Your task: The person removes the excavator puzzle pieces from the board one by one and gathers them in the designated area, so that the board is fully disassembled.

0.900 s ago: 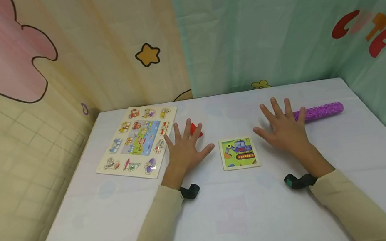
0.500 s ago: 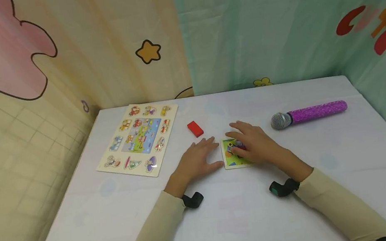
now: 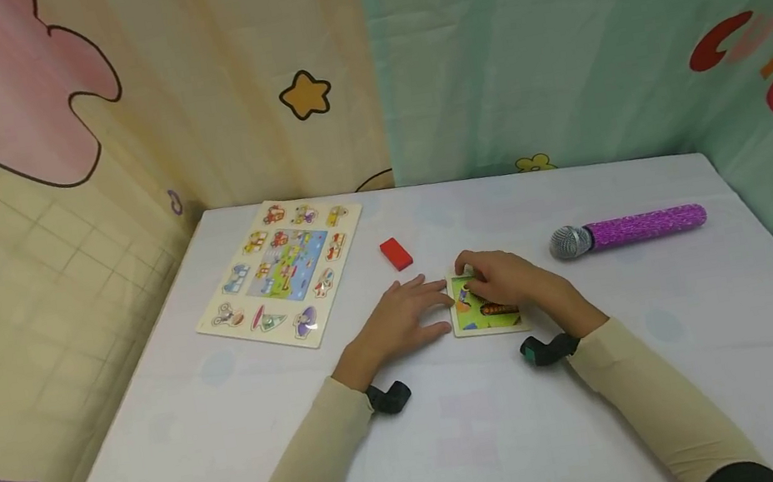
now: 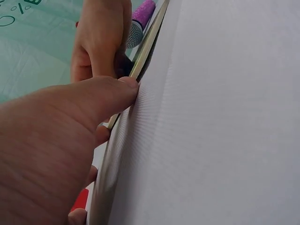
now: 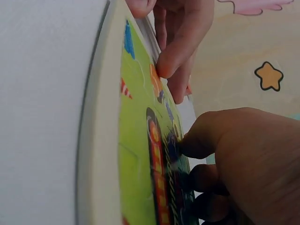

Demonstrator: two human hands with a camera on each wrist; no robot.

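A small square jigsaw puzzle (image 3: 490, 321) with an excavator picture lies flat on the table in front of both hands. My left hand (image 3: 402, 318) rests at its left edge, fingers mostly straight; the thumb and a fingertip touch the rim in the left wrist view. My right hand (image 3: 509, 276) is over the puzzle's upper part, fingers bent and fingertips on the picture in the right wrist view. Whether they pinch a piece is not clear. The upper right of the picture is hidden under this hand. A red block (image 3: 396, 254) lies just beyond my left hand.
A larger wooden picture board (image 3: 286, 278) with vehicle shapes lies at the back left. A purple glitter microphone (image 3: 628, 230) lies at the back right. Printed curtains (image 3: 522, 42) stand behind the white table (image 3: 509, 441).
Both hands have come in from being spread apart above the table to the puzzle. The right hand has moved left onto it and its fingers have bent. The microphone's head is uncovered.
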